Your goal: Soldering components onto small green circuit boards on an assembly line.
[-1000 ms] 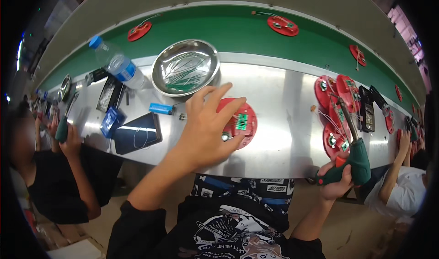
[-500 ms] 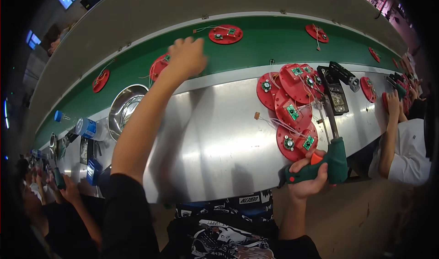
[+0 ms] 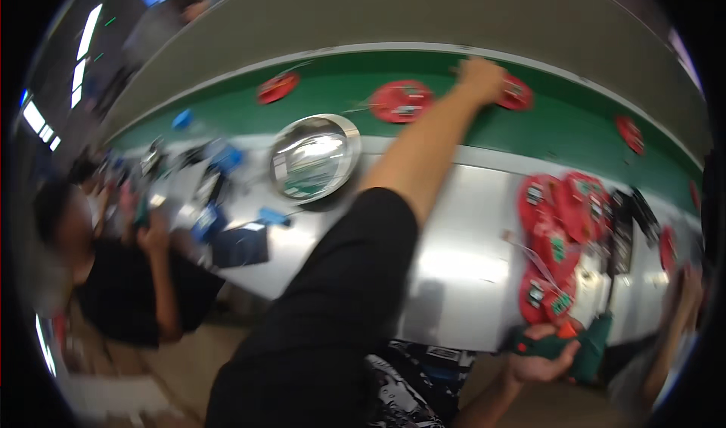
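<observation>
My left hand [image 3: 482,82] is stretched out over the green belt, at the left edge of a red disc [image 3: 517,94] with a small circuit board on it. Motion smears its fingers, so I cannot tell whether they grip the disc. Low at the bench's front edge, my right hand [image 3: 538,366] is closed around the handle of a dark green power screwdriver [image 3: 594,345] with an orange trigger. The tool's shaft points away from me. Just beyond it lies a pile of red discs [image 3: 556,239] bearing green boards, round metal parts and thin wires.
More discs lie on the green belt [image 3: 340,91], one red disc [image 3: 401,101] left of my arm. A shiny metal bowl [image 3: 352,152] stands on the steel bench [image 3: 461,292]. Black trays [image 3: 624,231] sit right of the pile. Co-workers are on both sides.
My left arm has reached farther out and to the right, bringing the hand to a disc on the belt. The view has turned left. The screwdriver stays in my right hand.
</observation>
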A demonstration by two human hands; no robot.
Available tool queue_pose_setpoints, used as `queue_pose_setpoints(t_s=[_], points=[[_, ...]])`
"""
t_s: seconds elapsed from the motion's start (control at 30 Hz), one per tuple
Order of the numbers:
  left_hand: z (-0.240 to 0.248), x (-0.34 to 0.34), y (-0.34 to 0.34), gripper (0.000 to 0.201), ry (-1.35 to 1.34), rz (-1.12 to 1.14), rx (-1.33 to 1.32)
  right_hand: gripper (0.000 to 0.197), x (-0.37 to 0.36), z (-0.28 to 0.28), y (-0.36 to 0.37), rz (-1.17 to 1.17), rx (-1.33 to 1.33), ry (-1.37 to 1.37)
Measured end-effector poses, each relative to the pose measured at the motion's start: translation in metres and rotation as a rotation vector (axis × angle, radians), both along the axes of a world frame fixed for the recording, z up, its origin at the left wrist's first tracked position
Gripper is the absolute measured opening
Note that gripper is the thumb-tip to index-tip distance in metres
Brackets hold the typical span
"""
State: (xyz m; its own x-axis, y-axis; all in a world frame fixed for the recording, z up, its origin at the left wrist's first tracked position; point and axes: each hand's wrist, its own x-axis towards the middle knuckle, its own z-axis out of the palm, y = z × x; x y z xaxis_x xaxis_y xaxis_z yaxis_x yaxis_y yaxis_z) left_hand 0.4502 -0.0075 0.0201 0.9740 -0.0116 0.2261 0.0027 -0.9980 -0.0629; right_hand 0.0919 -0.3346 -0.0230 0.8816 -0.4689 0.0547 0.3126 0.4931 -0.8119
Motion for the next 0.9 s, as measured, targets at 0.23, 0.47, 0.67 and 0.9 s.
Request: queue_pose_setpoints(t_s=[0.23,0.47,0.67,0.9], points=[[0.031,-0.089,-0.005,0.031,0.143,-0.315,-0.532,0.039,0.010,0.028,0.018,-0.034,-0.109,-0.049],[0.037,-0.291,0.014,0.029,-0.013,-0.442,-0.612,0.037,0.009,0.026,0.008,0.095,-0.087,-0.141],[0.004,-0.396,0.043,0.018,-0.051,-0.500,-0.425,0.048,0.010,0.011,0.005,0.083,-0.184,0.007],[-0.002,-0.417,0.059,0.017,0.073,-0.315,-0.773,0.046,0.004,0.020,0.007,0.023,-0.264,0.035]])
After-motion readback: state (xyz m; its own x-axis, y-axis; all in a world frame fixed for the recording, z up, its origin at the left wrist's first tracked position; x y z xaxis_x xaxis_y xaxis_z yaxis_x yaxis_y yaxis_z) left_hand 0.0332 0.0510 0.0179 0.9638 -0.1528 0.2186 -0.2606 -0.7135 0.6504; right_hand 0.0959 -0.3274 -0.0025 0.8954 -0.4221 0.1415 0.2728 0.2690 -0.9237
